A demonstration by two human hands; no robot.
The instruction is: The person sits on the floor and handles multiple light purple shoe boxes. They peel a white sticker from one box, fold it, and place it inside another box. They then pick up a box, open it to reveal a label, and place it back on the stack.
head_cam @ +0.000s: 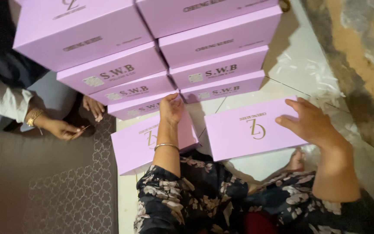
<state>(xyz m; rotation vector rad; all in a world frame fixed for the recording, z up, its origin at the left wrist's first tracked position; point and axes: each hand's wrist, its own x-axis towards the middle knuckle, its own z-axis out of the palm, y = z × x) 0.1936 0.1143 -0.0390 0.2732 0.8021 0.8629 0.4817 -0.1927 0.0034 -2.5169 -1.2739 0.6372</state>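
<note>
Two flat lilac boxes lie on the white tiled floor in front of me. My left hand (pixel 171 108) rests with fingers on the far edge of the left box (pixel 130 149), just below the stack; a thin bangle circles that wrist. My right hand (pixel 311 123) lies spread on the right end of the right box (pixel 247 130), fingers apart, pressing its top. Neither hand grips anything. Beyond them rise two stacks of lilac boxes (pixel 213 47), several high.
Another person's hands (pixel 61 128), one with a gold wristwatch, work at the left beside the stack over a grey patterned mat (pixel 66 190). A rough wall (pixel 364 65) runs along the right. My flowered dress (pixel 204 199) and a bare foot (pixel 296 161) fill the foreground.
</note>
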